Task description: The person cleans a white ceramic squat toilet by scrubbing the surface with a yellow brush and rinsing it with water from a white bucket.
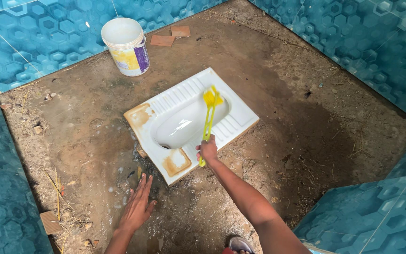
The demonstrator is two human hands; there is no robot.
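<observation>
Person is crouching, right hand (208, 149) gripping a yellow brush (209, 113) with fingers closed round its handle, bristles reaching into the white squat toilet pan (240, 113), while left hand (137, 207) is pressing open-fingered on the dirt floor (85, 136) for balance.

Squat pan (184, 123) set in the middle of the dirt floor (306, 122), tiled walls (381, 42) on all sides.

A bucket (127, 47) stands behind the pan to the left, near the back wall, with two tile pieces (170, 36) just to its right. The right hand (207, 150) sits at the pan's near rim, holding a brush (210, 113) whose head reaches into the bowl. The left hand (138, 203) rests flat on the floor, nearer and to the left of the pan.
</observation>
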